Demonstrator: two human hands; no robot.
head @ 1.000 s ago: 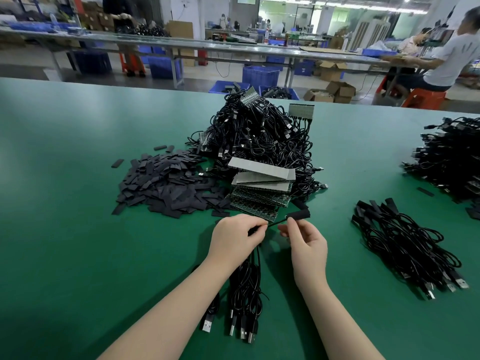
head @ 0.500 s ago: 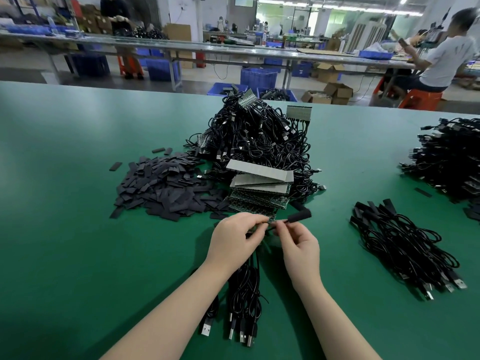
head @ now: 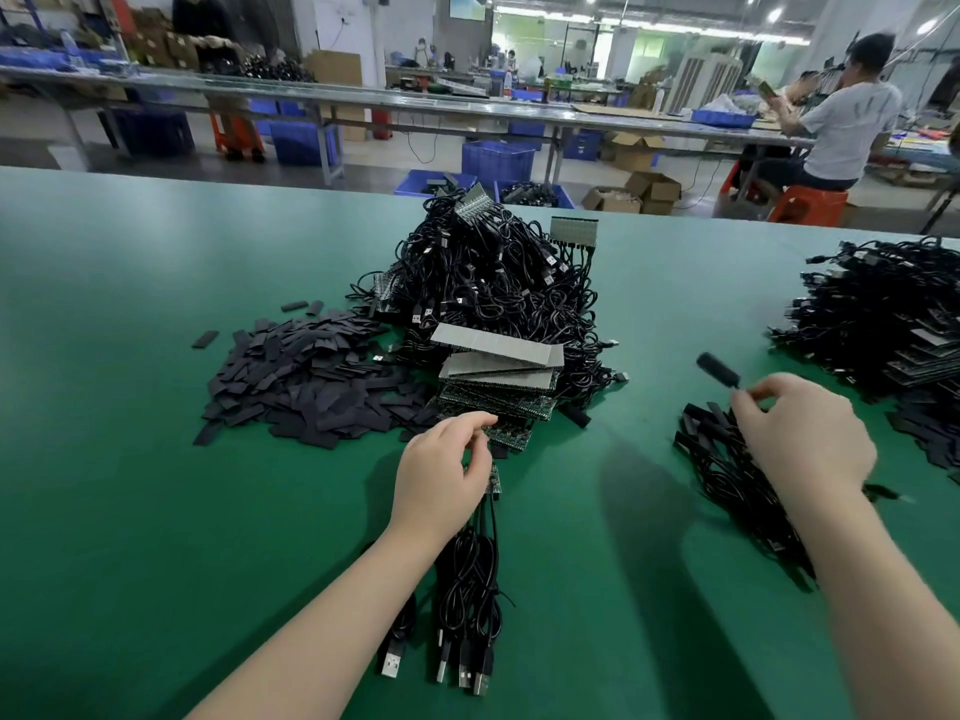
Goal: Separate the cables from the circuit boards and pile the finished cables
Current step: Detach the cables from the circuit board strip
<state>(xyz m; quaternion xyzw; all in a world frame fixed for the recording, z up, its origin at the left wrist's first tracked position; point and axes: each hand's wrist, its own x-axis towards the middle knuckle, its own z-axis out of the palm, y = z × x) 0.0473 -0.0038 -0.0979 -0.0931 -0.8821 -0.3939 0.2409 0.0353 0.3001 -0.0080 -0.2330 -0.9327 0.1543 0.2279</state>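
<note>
The right hand (head: 802, 441), pinching a freed cable (head: 719, 370), hangs just over the finished pile (head: 727, 470), while the left hand (head: 441, 478) pinches the board (head: 493, 480) by the bench's (head: 130, 485) middle.

Black cables and dark sleeves on a green bench

The bench (head: 156, 511) is plain, even green. The big cable heap (head: 493, 283) is black with silver plug tips; the circuit boards (head: 498, 392) stacked at its front are dark green with speckled parts, their upper faces pale grey. The flat sleeves (head: 311, 381) to the side are matte black-grey. The sorted cables (head: 737, 485) are black. Behind stand blue crates (head: 497, 161) and an orange-red stool (head: 808, 205).
</note>
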